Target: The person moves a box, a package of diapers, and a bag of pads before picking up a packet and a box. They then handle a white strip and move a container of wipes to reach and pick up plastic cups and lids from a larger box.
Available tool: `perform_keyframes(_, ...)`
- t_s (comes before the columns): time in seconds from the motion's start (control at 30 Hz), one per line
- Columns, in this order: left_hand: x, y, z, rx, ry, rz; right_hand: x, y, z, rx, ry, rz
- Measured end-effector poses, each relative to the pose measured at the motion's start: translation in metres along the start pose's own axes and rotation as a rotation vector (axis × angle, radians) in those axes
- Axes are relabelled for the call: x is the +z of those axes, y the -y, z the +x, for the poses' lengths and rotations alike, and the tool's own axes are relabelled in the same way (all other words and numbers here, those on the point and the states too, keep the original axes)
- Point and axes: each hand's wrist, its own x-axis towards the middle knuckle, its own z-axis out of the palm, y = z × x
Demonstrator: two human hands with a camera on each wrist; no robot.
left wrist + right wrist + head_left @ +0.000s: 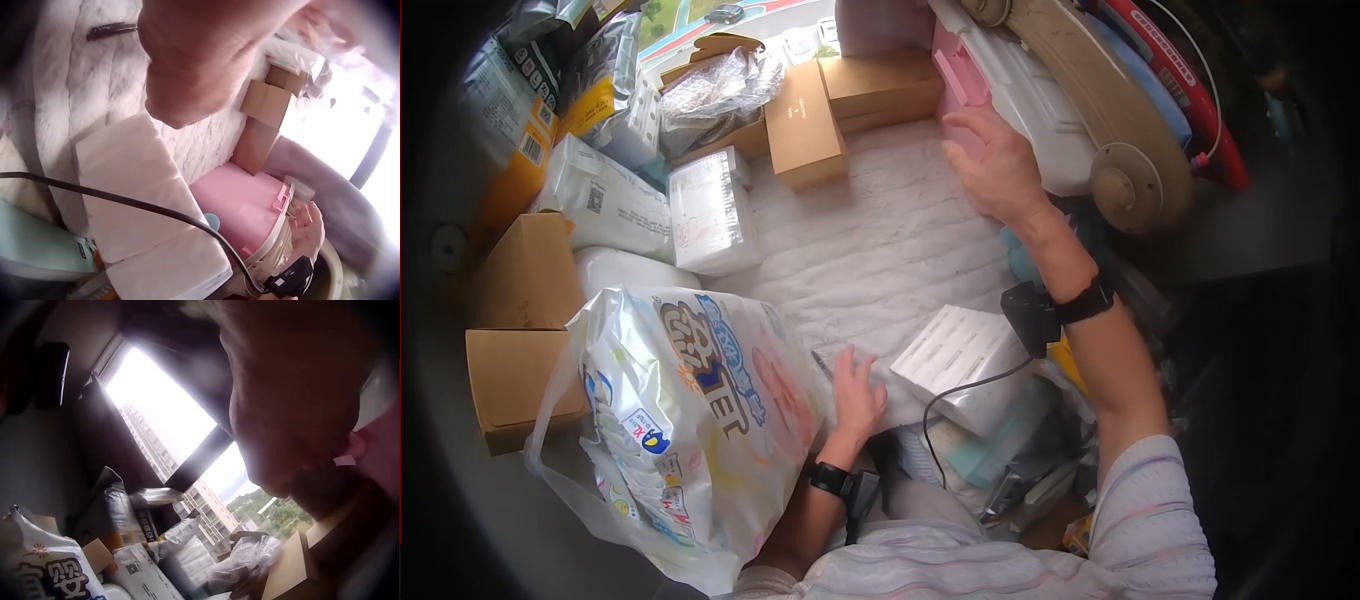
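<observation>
My left hand (858, 396) lies over the white quilted mat (860, 230) with its fingers spread, and nothing shows in its grasp. Left of it leans a large diaper pack (735, 400) in a clear plastic bag. A slim dark stick-like item (111, 30) lies on the mat near the fingers. To its right sits a white block of wrapped packs (960, 362). My right hand (998, 168) reaches to a pink plastic bin (240, 200) lying beside the mat. Its fingers are loosely bent close to the bin's edge, with the palm showing in the left wrist view.
Brown cardboard boxes (805, 125) stand along the window side. Wrapped packages (610, 200) and an open carton (520, 380) crowd the left. A dusty beige plastic piece (1090, 110) leans at the upper right. A black cable (965, 385) runs from the right wrist camera across the white packs.
</observation>
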Motion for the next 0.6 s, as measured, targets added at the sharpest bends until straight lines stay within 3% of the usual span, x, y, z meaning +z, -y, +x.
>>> perform_keyframes(0.03,-0.004,-0.009,0.007,0.002,0.003,0.014,-0.01,-0.006,-0.008,0.006,-0.007,0.011)
perform_keyframes(0.13,-0.009,-0.029,0.033,-0.082,-0.132,-0.146,-0.02,-0.007,-0.037,0.328,-0.067,0.396)
perform_keyframes(0.2,-0.007,-0.036,0.054,-0.151,-0.229,-0.274,-0.019,0.024,-0.075,0.378,-0.023,0.584)
perform_keyframes(0.23,-0.001,-0.035,0.063,-0.146,-0.217,-0.257,-0.016,0.04,-0.096,0.383,0.032,0.652)
perform_keyframes(0.3,0.013,-0.03,0.082,-0.231,-0.153,-0.531,-0.02,0.068,-0.134,0.396,0.14,0.761)
perform_keyframes(0.43,0.008,-0.053,0.123,-0.315,0.025,-0.611,-0.063,0.066,-0.163,0.262,0.035,0.585)
perform_keyframes(0.6,0.002,-0.099,0.22,-0.118,-0.29,-0.18,-0.092,0.031,-0.122,0.089,-0.059,0.186)
